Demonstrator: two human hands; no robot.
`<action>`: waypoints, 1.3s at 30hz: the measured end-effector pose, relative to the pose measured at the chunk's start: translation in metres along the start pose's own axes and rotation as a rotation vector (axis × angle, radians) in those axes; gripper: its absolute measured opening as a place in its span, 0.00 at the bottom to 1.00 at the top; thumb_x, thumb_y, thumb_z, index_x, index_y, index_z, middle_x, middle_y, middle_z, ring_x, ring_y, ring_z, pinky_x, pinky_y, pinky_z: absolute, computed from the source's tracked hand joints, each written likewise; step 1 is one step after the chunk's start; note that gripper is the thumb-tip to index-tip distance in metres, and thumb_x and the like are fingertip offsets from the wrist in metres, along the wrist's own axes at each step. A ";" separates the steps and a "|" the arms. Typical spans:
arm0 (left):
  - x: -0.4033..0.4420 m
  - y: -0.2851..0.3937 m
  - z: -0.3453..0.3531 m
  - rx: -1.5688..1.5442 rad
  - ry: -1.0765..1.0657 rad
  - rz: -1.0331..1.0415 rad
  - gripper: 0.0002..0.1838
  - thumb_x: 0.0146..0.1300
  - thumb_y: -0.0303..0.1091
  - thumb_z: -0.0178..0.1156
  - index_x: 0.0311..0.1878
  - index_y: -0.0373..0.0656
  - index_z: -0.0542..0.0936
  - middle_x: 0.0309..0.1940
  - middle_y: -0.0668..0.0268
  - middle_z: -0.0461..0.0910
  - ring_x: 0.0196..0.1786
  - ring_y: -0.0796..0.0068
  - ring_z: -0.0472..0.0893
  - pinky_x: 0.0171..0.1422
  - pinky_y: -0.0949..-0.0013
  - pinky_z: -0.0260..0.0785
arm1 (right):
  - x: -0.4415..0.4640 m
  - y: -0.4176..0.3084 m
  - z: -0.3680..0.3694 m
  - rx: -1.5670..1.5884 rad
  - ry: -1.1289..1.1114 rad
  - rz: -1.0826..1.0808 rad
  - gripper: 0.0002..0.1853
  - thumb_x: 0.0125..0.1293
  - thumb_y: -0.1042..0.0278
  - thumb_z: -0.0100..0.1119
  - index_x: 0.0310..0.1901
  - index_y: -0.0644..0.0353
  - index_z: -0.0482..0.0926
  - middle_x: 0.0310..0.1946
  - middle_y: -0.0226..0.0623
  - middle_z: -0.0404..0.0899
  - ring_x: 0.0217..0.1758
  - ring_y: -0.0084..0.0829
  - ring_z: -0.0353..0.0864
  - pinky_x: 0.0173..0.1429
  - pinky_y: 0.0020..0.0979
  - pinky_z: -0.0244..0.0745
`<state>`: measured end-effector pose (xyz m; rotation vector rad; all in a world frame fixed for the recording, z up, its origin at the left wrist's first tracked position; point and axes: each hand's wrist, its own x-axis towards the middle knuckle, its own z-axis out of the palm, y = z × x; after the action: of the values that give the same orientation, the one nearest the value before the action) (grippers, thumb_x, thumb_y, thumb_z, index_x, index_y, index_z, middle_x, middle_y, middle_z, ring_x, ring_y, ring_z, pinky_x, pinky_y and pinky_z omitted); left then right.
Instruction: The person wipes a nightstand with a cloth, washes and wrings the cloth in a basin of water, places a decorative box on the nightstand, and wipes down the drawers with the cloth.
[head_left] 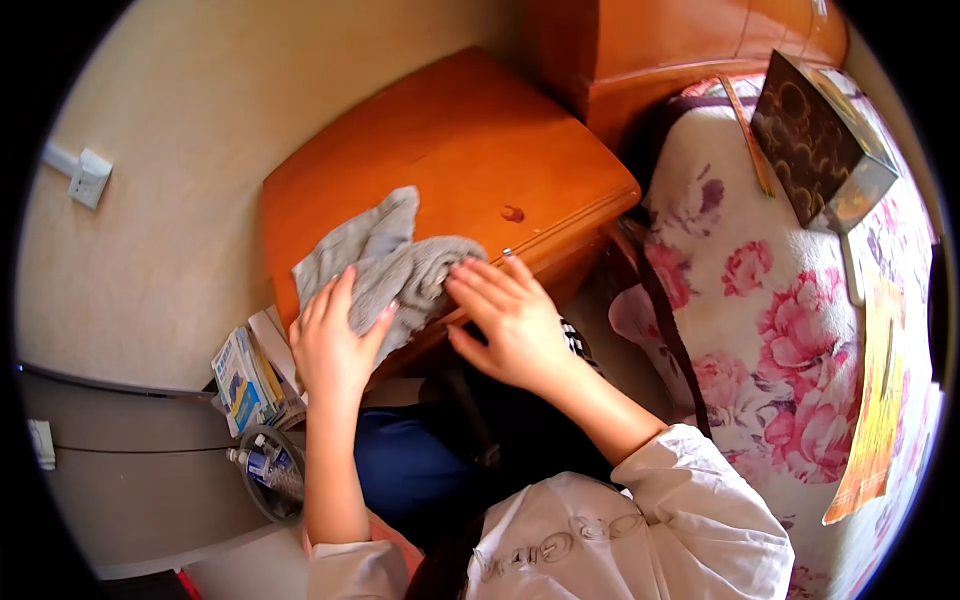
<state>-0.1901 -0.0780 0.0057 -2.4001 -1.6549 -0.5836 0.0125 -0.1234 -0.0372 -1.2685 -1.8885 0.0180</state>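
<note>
A grey cloth [385, 270], like a towel, lies bunched and partly rolled on the front left part of an orange-brown wooden cabinet top [440, 140]. Part of it hangs over the front edge. My left hand [335, 345] rests on the cloth's near left side, thumb apart from the fingers. On the other side, my right hand [515, 325] reaches in with its fingers stretched out, and the fingertips touch the rolled end. Its thumb points left, away from the fingers. A dark reddish mark [513, 214] shows on the wood behind the right hand.
Books [245, 380] stand left of the cabinet, above a bin [268, 515] holding plastic bottles. At right is a bed with a floral cover [740, 340], carrying a dark patterned box [815, 140] and a yellow-orange strip [872, 400]. A wall socket [90, 180] is at left.
</note>
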 end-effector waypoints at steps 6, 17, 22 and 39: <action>-0.017 -0.024 -0.009 0.086 -0.034 -0.119 0.32 0.49 0.48 0.64 0.57 0.44 0.72 0.53 0.60 0.74 0.57 0.63 0.71 0.59 0.59 0.59 | 0.024 -0.024 0.016 0.040 -0.057 -0.067 0.21 0.50 0.63 0.63 0.45 0.66 0.74 0.48 0.42 0.77 0.56 0.38 0.73 0.63 0.45 0.62; 0.033 0.035 0.005 0.216 -0.232 0.013 0.40 0.56 0.60 0.55 0.64 0.39 0.62 0.55 0.44 0.69 0.56 0.52 0.71 0.58 0.48 0.59 | 0.041 0.027 -0.034 -0.210 -0.115 0.052 0.13 0.52 0.64 0.60 0.35 0.60 0.70 0.34 0.40 0.78 0.39 0.36 0.79 0.62 0.43 0.61; 0.034 0.037 -0.005 -0.186 -0.156 0.149 0.43 0.50 0.53 0.64 0.64 0.37 0.61 0.64 0.41 0.55 0.57 0.44 0.70 0.59 0.55 0.64 | 0.060 0.032 -0.027 -0.410 -0.097 0.144 0.21 0.58 0.51 0.55 0.33 0.66 0.72 0.29 0.48 0.80 0.41 0.42 0.79 0.62 0.45 0.60; 0.055 0.034 0.047 -0.278 -0.043 0.054 0.39 0.57 0.54 0.56 0.66 0.41 0.57 0.60 0.47 0.65 0.65 0.49 0.61 0.66 0.48 0.51 | 0.205 0.142 0.051 -0.386 -0.441 0.156 0.26 0.54 0.68 0.48 0.56 0.66 0.66 0.57 0.51 0.68 0.62 0.44 0.66 0.63 0.40 0.62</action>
<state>-0.1308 -0.0269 -0.0123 -2.6574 -1.6124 -0.8068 0.0594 0.1250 -0.0038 -1.7885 -2.2313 0.0169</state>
